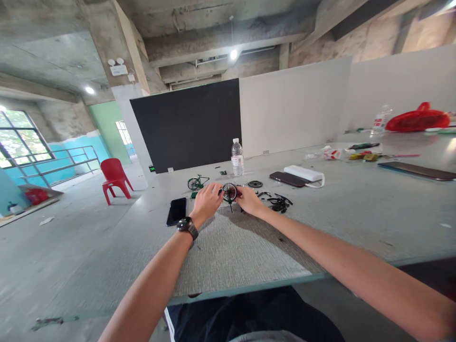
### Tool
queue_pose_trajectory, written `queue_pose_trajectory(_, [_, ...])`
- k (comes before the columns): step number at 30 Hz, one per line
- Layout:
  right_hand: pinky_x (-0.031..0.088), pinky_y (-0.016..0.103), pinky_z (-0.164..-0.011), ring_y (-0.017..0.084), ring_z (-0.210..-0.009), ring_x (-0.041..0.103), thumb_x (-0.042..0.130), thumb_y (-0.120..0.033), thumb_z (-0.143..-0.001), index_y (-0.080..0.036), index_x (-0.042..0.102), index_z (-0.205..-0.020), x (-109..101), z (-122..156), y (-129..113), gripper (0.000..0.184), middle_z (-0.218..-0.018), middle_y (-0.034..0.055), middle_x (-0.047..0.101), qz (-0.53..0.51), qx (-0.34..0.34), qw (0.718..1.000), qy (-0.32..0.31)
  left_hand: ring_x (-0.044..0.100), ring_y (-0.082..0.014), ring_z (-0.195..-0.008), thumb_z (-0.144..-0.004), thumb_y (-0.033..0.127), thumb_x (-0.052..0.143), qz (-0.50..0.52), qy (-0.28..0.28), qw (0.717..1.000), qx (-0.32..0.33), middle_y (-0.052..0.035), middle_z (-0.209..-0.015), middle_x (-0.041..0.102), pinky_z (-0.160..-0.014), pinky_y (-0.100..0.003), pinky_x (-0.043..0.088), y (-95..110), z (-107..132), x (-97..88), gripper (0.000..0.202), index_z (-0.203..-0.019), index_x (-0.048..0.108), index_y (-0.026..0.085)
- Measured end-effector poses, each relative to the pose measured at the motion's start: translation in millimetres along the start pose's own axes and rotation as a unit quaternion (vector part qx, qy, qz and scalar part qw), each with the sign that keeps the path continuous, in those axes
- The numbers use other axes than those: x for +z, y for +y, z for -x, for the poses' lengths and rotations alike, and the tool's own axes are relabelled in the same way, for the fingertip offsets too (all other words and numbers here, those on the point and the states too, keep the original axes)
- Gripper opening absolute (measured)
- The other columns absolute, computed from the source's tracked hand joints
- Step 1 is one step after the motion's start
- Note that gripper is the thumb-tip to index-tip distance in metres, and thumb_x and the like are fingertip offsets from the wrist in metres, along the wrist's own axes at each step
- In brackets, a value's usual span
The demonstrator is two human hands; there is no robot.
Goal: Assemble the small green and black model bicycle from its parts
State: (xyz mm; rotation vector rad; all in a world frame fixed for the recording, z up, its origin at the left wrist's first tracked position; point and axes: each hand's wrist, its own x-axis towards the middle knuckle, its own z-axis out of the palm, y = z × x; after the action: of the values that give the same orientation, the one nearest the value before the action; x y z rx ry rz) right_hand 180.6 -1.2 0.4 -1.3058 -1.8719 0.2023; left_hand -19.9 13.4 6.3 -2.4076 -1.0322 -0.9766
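Both my hands meet over the grey table [249, 247] around a small black spoked wheel [229, 191] with a thin green part hanging below it. My left hand [206, 202], with a watch on the wrist, pinches the wheel's left side. My right hand [249, 199] grips its right side. A finished green model bicycle [198, 182] stands just behind my left hand. A loose black wheel [255, 184] lies behind my right hand, and a heap of small black parts [280, 203] lies to its right.
A black phone [177, 211] lies left of my left hand. A water bottle [237, 158], another phone [288, 178] and a white power bank [305, 173] sit further back. Tools, a tablet [416, 170] and a red bag [416, 119] are far right. A red chair [114, 179] stands on the floor, left.
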Motion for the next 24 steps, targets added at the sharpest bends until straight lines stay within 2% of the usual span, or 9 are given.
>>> queue_pose_trajectory(3, [0.037, 0.028, -0.064, 0.02, -0.069, 0.062, 0.055, -0.01, -0.079, -0.02, 0.058, -0.068, -1, 0, 0, 0.015, -0.072, 0.0042, 0.069, 0.002, 0.016, 1.0, 0.012, 0.07, -0.0195, -0.091, -0.105, 0.033, 0.047, 0.188, 0.046, 0.961, -0.198, -0.0077, -0.1, 0.072, -0.083, -0.033, 0.054, -2, -5, 1.7, 0.021, -0.099, 0.062, 0.019])
queue_pose_trajectory(6, [0.037, 0.028, -0.064, 0.02, -0.07, 0.063, 0.055, -0.013, -0.082, -0.02, 0.057, -0.068, -1, 0, 1, 0.017, -0.071, 0.0042, 0.069, 0.003, 0.015, 1.0, 0.013, 0.069, -0.0159, -0.073, -0.103, 0.029, 0.041, 0.392, 0.063, 0.82, -0.412, -0.0055, -0.082, 0.067, -0.073, -0.031, 0.056, -4, -12, 5.3, 0.024, -0.088, 0.057, 0.019])
queue_pose_trajectory(9, [0.037, 0.028, -0.065, 0.02, -0.071, 0.064, 0.055, -0.013, -0.082, -0.019, 0.059, -0.07, 0, 0, 3, 0.015, -0.073, 0.0049, 0.07, 0.004, 0.005, 1.0, 0.009, 0.068, -0.0139, -0.064, -0.102, 0.023, 0.039, 0.45, 0.039, 0.774, -0.443, -0.0036, -0.073, 0.063, -0.069, -0.03, 0.058, -5, -13, 6.5, 0.024, -0.085, 0.056, 0.018])
queue_pose_trajectory(12, [0.038, 0.028, -0.066, 0.02, -0.072, 0.064, 0.056, -0.012, -0.083, -0.019, 0.059, -0.069, 1, -1, 3, 0.016, -0.073, 0.0052, 0.07, 0.008, -0.005, 1.0, 0.007, 0.069, -0.0133, -0.066, -0.103, 0.022, 0.04, 0.405, 0.011, 0.821, -0.403, -0.0047, -0.076, 0.066, -0.068, -0.027, 0.057, -4, -9, 2.6, 0.025, -0.087, 0.058, 0.017])
queue_pose_trajectory(13, [0.038, 0.028, -0.066, 0.02, -0.071, 0.064, 0.056, -0.011, -0.083, -0.02, 0.059, -0.068, 1, -1, 3, 0.017, -0.073, 0.0053, 0.07, 0.01, -0.004, 1.0, 0.007, 0.068, -0.0135, -0.067, -0.104, 0.022, 0.039, 0.362, -0.002, 0.855, -0.372, -0.0054, -0.079, 0.067, -0.067, -0.026, 0.056, -4, -7, 0.0, 0.026, -0.089, 0.06, 0.016])
queue_pose_trajectory(16, [0.037, 0.028, -0.065, 0.02, -0.07, 0.064, 0.057, -0.01, -0.083, -0.019, 0.06, -0.069, 1, -1, 2, 0.017, -0.073, 0.0059, 0.071, 0.021, -0.003, 1.0, -0.003, 0.067, -0.0174, -0.078, -0.102, 0.019, 0.037, 0.188, -0.051, 0.96, -0.201, -0.0102, -0.089, 0.07, -0.07, -0.026, 0.056, -6, -2, -9.6, 0.033, -0.094, 0.068, 0.014])
queue_pose_trajectory(18, [0.037, 0.028, -0.065, 0.02, -0.07, 0.064, 0.056, -0.007, -0.083, -0.019, 0.062, -0.071, 1, -1, 1, 0.018, -0.075, 0.0068, 0.072, 0.026, -0.007, 1.0, -0.012, 0.067, -0.0221, -0.092, -0.1, 0.015, 0.041, 0.067, -0.075, 0.994, -0.049, -0.0146, -0.099, 0.072, -0.08, -0.03, 0.055, -7, -1, -14.4, 0.03, -0.099, 0.071, 0.013])
queue_pose_trajectory(21, [0.037, 0.027, -0.066, 0.02, -0.071, 0.065, 0.054, -0.002, -0.08, -0.018, 0.064, -0.074, 2, 0, 0, 0.02, -0.079, 0.0077, 0.074, 0.036, -0.011, 0.999, -0.018, 0.067, -0.0279, -0.101, -0.101, 0.01, 0.045, -0.113, -0.074, 0.984, 0.12, -0.0152, -0.106, 0.072, -0.088, -0.038, 0.051, -5, -3, -14.1, 0.028, -0.116, 0.068, 0.012])
queue_pose_trajectory(24, [0.037, 0.027, -0.066, 0.02, -0.071, 0.064, 0.053, 0.0, -0.078, -0.017, 0.066, -0.077, 2, 0, 1, 0.022, -0.081, 0.0082, 0.075, 0.058, -0.019, 0.998, -0.021, 0.067, -0.0265, -0.097, -0.105, 0.013, 0.043, -0.196, -0.046, 0.964, 0.172, -0.0124, -0.107, 0.072, -0.084, -0.038, 0.049, -3, -3, -6.8, 0.033, -0.132, 0.06, 0.011])
